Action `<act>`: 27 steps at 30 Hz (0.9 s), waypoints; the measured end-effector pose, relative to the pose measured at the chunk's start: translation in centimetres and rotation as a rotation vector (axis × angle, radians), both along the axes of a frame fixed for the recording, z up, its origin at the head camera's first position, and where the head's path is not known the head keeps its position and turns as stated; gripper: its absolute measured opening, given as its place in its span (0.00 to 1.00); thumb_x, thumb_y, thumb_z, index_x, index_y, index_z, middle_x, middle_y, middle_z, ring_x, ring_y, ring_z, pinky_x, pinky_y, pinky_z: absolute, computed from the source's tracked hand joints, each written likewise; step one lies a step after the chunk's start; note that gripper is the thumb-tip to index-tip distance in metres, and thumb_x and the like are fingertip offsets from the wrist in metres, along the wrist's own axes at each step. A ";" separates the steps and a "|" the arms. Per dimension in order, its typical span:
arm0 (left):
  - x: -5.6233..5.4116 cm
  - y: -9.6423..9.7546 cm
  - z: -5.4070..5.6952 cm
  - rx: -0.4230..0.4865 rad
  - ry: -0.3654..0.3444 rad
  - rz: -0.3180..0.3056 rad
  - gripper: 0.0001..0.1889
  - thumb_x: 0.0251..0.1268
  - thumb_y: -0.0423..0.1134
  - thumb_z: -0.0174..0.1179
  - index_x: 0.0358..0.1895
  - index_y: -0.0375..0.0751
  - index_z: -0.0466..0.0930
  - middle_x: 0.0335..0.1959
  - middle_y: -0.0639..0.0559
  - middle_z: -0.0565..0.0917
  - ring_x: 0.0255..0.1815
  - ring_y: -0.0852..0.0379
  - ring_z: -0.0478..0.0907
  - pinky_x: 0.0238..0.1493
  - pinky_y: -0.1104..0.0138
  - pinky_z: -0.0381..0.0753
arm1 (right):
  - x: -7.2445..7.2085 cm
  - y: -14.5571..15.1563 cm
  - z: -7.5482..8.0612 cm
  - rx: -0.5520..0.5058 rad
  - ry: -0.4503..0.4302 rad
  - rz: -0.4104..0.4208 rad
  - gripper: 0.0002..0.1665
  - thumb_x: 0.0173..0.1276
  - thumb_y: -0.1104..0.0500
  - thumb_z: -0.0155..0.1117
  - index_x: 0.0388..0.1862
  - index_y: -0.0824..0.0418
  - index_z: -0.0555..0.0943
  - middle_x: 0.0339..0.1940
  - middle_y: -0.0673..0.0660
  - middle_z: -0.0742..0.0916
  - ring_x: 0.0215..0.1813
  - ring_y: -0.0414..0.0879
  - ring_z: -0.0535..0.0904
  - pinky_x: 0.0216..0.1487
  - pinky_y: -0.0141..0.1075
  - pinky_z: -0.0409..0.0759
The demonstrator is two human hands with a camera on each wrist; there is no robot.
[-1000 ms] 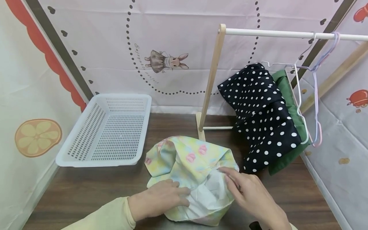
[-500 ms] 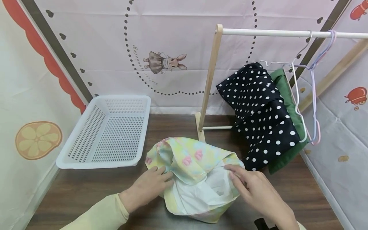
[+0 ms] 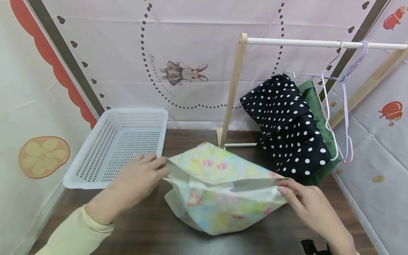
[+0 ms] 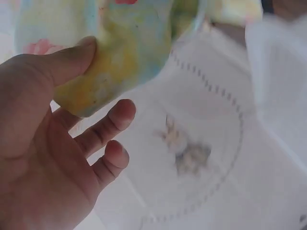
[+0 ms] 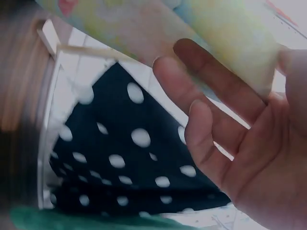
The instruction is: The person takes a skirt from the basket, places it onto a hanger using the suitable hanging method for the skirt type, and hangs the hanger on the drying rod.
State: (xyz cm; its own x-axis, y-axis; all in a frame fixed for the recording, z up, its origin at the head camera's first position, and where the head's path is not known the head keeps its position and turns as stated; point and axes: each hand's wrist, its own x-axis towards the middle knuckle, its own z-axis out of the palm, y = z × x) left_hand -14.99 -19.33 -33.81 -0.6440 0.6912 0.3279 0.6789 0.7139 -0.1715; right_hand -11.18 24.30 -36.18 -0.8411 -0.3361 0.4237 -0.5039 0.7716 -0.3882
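Observation:
A pastel yellow flower-print cloth (image 3: 223,212) with a pale inner side is stretched between both hands over the dark wooden surface. Its upper edge gapes like a mouth, showing the pale inside between two layers. My left hand (image 3: 137,180) pinches the left corner; the left wrist view shows the thumb (image 4: 72,62) flat on the fabric, index finger hidden behind it and other fingers loose. At the opposite corner my right hand (image 3: 312,205) pinches the edge. In the right wrist view, fingers (image 5: 206,72) lie against the cloth, with the thumb mostly hidden.
A white perforated basket (image 3: 134,148) stands at the left, partly behind the left hand. At the right, a wooden rack (image 3: 236,88) with a white rail (image 3: 296,43) bears hangers (image 3: 347,106), a black polka-dot cloth (image 3: 283,124) and a green cloth (image 3: 318,124). Printed fabric walls surround the surface.
My left hand let go of the cloth's near side, moved up and left, and took its left corner. The right hand shifted right, and the crumpled cloth is now spread wide and lifted.

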 end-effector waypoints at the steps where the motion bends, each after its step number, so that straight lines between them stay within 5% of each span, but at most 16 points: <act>1: 0.0 -0.3 0.6 0.020 0.020 0.009 0.15 0.47 0.31 0.72 0.38 0.46 0.80 0.41 0.53 0.79 0.39 0.49 0.72 0.31 0.59 0.69 | 0.0 0.3 0.1 0.007 0.013 -0.018 0.10 0.70 0.61 0.62 0.45 0.47 0.84 0.14 0.33 0.65 0.16 0.29 0.56 0.19 0.27 0.61; 5: 0.1 -1.0 2.9 0.102 0.111 0.031 0.12 0.49 0.30 0.70 0.35 0.42 0.77 0.37 0.51 0.78 0.34 0.47 0.72 0.29 0.58 0.70 | 0.1 1.1 0.6 0.052 0.138 -0.100 0.08 0.62 0.51 0.71 0.40 0.46 0.85 0.21 0.36 0.77 0.18 0.29 0.62 0.19 0.28 0.63; 8: 0.1 -0.9 4.0 0.181 0.182 0.026 0.11 0.54 0.32 0.68 0.35 0.40 0.74 0.35 0.50 0.76 0.32 0.46 0.72 0.26 0.58 0.73 | 0.1 1.1 0.9 0.052 0.290 -0.131 0.12 0.57 0.43 0.72 0.27 0.47 0.83 0.26 0.39 0.81 0.22 0.30 0.68 0.21 0.29 0.67; 12: 0.0 -0.7 5.2 0.295 0.222 0.014 0.12 0.59 0.40 0.66 0.36 0.38 0.74 0.34 0.48 0.75 0.34 0.45 0.73 0.32 0.58 0.75 | 0.0 0.6 1.4 -0.041 0.429 -0.109 0.19 0.63 0.44 0.68 0.17 0.51 0.79 0.28 0.44 0.83 0.24 0.31 0.69 0.23 0.24 0.68; 15: 0.0 -0.5 5.9 0.369 0.239 -0.005 0.13 0.55 0.36 0.70 0.35 0.35 0.74 0.34 0.45 0.74 0.37 0.44 0.72 0.37 0.57 0.74 | 0.2 0.2 2.1 -0.143 0.474 -0.102 0.18 0.62 0.47 0.70 0.17 0.55 0.82 0.30 0.48 0.85 0.26 0.30 0.72 0.26 0.19 0.68; 19: 0.0 -0.2 7.1 0.477 0.264 -0.056 0.18 0.43 0.27 0.76 0.34 0.34 0.74 0.32 0.45 0.75 0.33 0.50 0.72 0.33 0.63 0.74 | 0.6 -0.2 3.2 -0.256 0.571 -0.111 0.22 0.62 0.48 0.71 0.15 0.60 0.81 0.24 0.54 0.84 0.24 0.30 0.70 0.25 0.16 0.63; 23: 0.0 0.0 8.5 0.522 0.388 -0.135 0.12 0.62 0.40 0.67 0.30 0.36 0.76 0.28 0.47 0.76 0.28 0.49 0.73 0.28 0.61 0.72 | 0.8 -0.7 4.6 -0.384 0.659 -0.094 0.23 0.63 0.54 0.72 0.14 0.67 0.81 0.20 0.57 0.82 0.23 0.30 0.68 0.27 0.15 0.59; 27: 0.3 0.0 9.8 0.492 0.504 -0.154 0.24 0.73 0.53 0.52 0.24 0.37 0.75 0.22 0.47 0.77 0.26 0.43 0.75 0.26 0.55 0.68 | 1.4 -1.1 5.7 -0.435 0.660 -0.045 0.22 0.63 0.57 0.72 0.14 0.69 0.81 0.21 0.57 0.83 0.26 0.29 0.70 0.29 0.15 0.61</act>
State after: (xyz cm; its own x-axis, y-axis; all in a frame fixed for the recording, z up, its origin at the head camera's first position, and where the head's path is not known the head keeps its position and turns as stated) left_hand -14.72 -19.35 -24.06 -0.2394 0.4577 0.8563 0.7007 0.6919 -0.1739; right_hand -9.77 23.24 -30.44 -0.3789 0.0026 0.9254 -0.7070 0.6445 -0.2912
